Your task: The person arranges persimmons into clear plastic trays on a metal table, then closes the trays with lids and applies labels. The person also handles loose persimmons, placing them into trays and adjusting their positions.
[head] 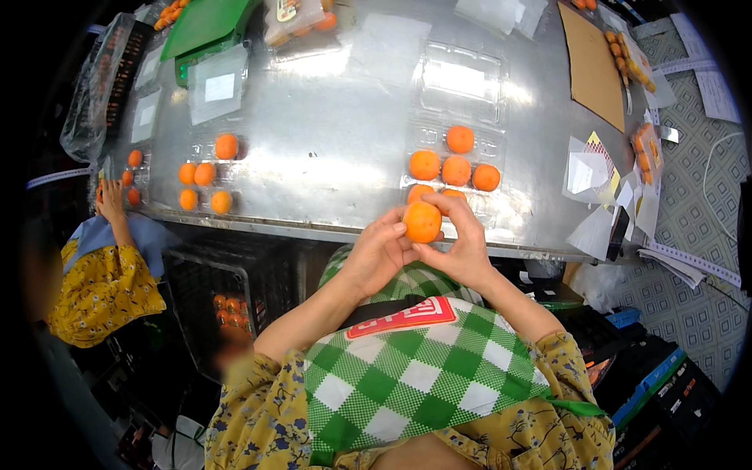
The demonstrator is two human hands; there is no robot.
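Both hands hold one round orange fruit (pixel 422 222), likely a mandarin, just above the table's near edge. My left hand (pixel 376 252) has its thumb and fingers at the fruit's left side. My right hand (pixel 464 241) grips it from the right, with fingertips at its top and the thumb below. Right behind the hands lies an open clear plastic clamshell tray (pixel 490 154) with several like fruits (pixel 456 170) in its cups. Two of those fruits are partly hidden by the held fruit and my right hand. The clamshell's lid (pixel 461 82) lies folded back flat on the metal table (pixel 317 147).
Another clear tray with fruits (pixel 204 174) lies to the left. Beyond it, a co-worker's hand (pixel 110 200) is at the table edge. A black crate (pixel 205 258) with fruit stands below the edge. Cardboard (pixel 590 64) and papers (pixel 587 170) lie on the right.
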